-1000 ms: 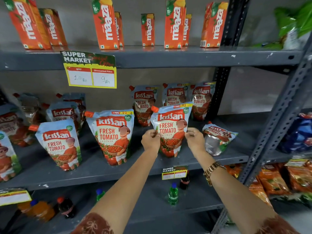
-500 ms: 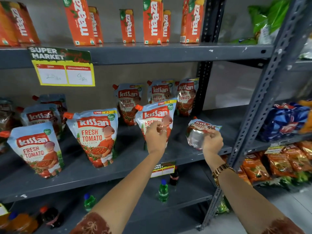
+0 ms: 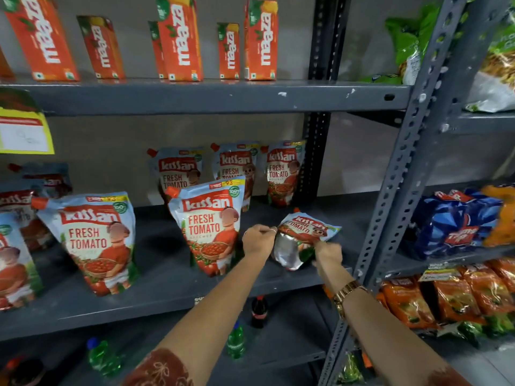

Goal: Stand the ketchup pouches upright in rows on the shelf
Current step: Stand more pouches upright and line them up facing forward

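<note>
Several Kissan ketchup pouches stand upright on the grey middle shelf (image 3: 167, 307): a front one (image 3: 207, 227) beside my hands, another (image 3: 97, 240) to its left, and a back row (image 3: 237, 168) against the wall. A slumped pouch (image 3: 299, 240) lies tilted at the right end, silver base toward me. My left hand (image 3: 257, 239) pinches its left top corner. My right hand (image 3: 327, 253) grips its lower right side.
Orange Maaza cartons (image 3: 181, 40) line the upper shelf. A grey perforated upright (image 3: 390, 207) stands just right of my hands. Blue snack bags (image 3: 457, 221) and orange packets (image 3: 451, 296) fill the neighbouring rack. Small bottles (image 3: 236, 342) sit on the lower shelf.
Both hands left the upright front pouch, which stays standing. First the right, then the left moved right to the slumped pouch and took hold of it. The view shifted right.
</note>
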`<state>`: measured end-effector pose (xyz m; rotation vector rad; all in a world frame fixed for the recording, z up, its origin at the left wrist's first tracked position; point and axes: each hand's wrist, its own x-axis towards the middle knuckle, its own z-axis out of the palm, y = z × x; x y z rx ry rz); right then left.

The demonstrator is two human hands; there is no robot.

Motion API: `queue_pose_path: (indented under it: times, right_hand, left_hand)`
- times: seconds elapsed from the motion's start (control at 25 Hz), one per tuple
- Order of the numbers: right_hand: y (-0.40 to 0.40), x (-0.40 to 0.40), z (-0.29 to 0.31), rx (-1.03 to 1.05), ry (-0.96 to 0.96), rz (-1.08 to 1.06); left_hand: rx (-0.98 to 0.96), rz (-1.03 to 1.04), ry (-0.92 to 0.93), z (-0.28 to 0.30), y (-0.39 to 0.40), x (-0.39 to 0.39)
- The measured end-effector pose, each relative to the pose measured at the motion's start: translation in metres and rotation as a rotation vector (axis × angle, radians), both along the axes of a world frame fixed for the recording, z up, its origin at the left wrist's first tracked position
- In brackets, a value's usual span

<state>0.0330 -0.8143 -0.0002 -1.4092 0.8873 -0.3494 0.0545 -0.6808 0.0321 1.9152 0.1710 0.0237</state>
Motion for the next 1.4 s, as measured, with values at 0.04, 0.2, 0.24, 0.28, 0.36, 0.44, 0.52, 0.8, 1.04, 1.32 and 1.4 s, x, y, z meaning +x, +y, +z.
queue_pose_path:
  times: [0.04, 0.2, 0.24, 0.28, 0.36, 0.44, 0.52, 0.8, 1.04, 1.32, 1.4]
  right_hand:
    - [-0.021, 0.012, -0.001, 0.036, 0.014, 0.085]
    - [-0.018, 0.019, 0.004, 0.193, -0.002, 0.213]
    - [-0.020, 0.019, 0.004, 0.223, 0.002, 0.243]
    - [-0.021, 0.022, 0.002, 0.244, 0.007, 0.263]
    - [-0.024, 0.028, 0.001, 0.240, 0.034, 0.287]
    - [-0.027, 0.029, 0.007, 0.197, 0.076, 0.315]
    - [-0.025, 0.030, 0.013, 0.136, 0.132, 0.341]
    - [-0.025, 0.034, 0.010, -0.019, 0.180, 0.341]
    - [-0.032, 0.024, 0.026, -0.038, -0.218, 0.223]
    - [-0.046, 0.009, 0.008, -0.174, -0.334, 0.157]
    - [-0.045, 0.008, -0.001, -0.019, -0.304, 0.234]
  left_hand:
    - [-0.025, 0.067, 0.078, 0.001, -0.023, 0.002]
    - [-0.121, 0.049, 0.308, 0.001, -0.015, 0.018]
    - [-0.159, 0.012, 0.354, 0.004, -0.011, 0.017]
    - [-0.194, -0.052, 0.426, 0.008, -0.005, 0.016]
    - [-0.221, -0.231, 0.609, 0.016, 0.007, 0.013]
    - [-0.199, -0.356, 0.745, 0.020, 0.010, 0.005]
    - [-0.194, -0.339, 0.737, 0.010, 0.007, 0.006]
    - [-0.300, 0.170, 0.383, -0.019, -0.027, 0.009]
    - [-0.449, 0.122, 0.155, 0.006, -0.045, 0.004]
    - [-0.454, -0.037, 0.003, 0.006, -0.061, -0.013]
    - [-0.426, -0.104, 0.055, 0.001, -0.061, -0.017]
